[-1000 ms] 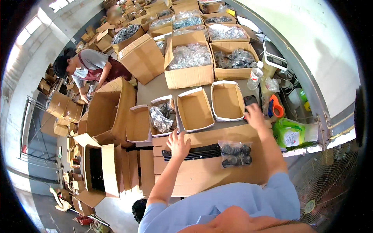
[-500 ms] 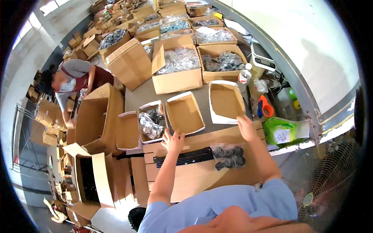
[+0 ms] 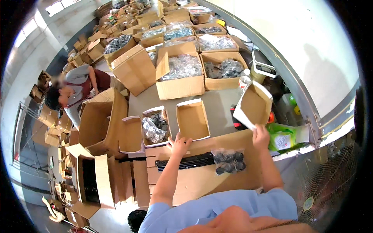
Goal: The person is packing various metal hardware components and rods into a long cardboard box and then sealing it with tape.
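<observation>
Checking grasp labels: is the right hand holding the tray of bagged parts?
No, the right hand holds a tilted tray with a bare bottom; the tray of bagged parts stands near the left hand.

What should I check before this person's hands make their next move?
1. Right hand gripping the held tray: ok, by its near corner.
2. Held tray level: not ok, it is tilted.
3. Left hand touching the empty tray just ahead: cannot tell.
4. Bag of black parts resting on the cardboard: ok.
5. Bottle untouched by the held tray: cannot tell, they overlap in view.
</observation>
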Action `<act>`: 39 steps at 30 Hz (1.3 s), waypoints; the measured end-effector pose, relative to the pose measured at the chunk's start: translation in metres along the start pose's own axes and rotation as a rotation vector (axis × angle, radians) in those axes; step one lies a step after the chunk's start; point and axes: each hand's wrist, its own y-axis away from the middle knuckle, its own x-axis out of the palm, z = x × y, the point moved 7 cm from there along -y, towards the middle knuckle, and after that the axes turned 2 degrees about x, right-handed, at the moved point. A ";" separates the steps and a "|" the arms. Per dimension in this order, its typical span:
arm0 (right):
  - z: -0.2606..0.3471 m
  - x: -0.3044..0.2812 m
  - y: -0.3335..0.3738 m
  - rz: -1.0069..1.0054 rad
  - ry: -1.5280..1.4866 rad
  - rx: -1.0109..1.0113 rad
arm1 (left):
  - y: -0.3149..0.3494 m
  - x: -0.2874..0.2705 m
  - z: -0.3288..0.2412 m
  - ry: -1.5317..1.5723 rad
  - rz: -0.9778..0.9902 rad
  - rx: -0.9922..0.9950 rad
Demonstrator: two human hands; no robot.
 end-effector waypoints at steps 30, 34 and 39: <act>0.062 0.087 0.008 0.273 -0.251 -0.022 | -0.072 -0.082 0.156 0.055 -0.132 -0.183; 0.037 0.108 -0.001 0.280 -0.159 -0.015 | -0.062 -0.079 0.146 0.119 -0.056 -0.083; 0.031 0.140 -0.012 0.471 -0.214 -0.025 | -0.073 -0.102 0.151 0.247 -0.581 0.064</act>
